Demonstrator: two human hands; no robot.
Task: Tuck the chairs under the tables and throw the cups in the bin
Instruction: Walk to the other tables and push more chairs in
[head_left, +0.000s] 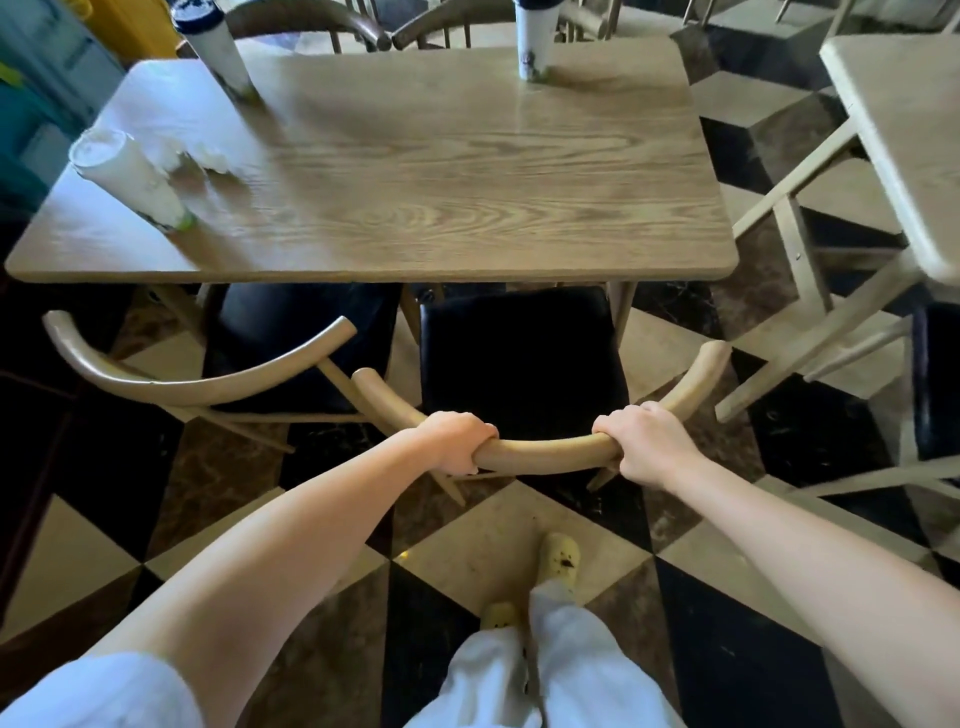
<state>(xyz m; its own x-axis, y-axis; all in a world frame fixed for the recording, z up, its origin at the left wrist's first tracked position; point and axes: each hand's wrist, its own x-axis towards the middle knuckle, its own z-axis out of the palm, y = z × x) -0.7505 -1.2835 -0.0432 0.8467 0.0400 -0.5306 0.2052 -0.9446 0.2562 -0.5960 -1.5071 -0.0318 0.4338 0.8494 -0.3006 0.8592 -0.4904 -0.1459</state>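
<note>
Yellow shoes (558, 558) on checkered floor (467, 545), nearest. Gripping chair (545, 451) by its curved back rail: left hand (457, 441) and right hand (644, 444) each curled fully round the rail, apart, either side of its middle. Black seat with only its front under the near edge of table (441, 182), right part; rail well clear of that edge. Left chair (182, 387) just beside, angled, seat front also under. On tabletop: near cup (132, 179) toward near-left corner, crumpled tissue (205, 153) just beside it; left cup (213, 49) at far-left corner; far cup (535, 39) at far edge, right of centre. All three white, standing. Far chairs (311, 18) past far edge. Second table (909, 130) to the right, apart.
</note>
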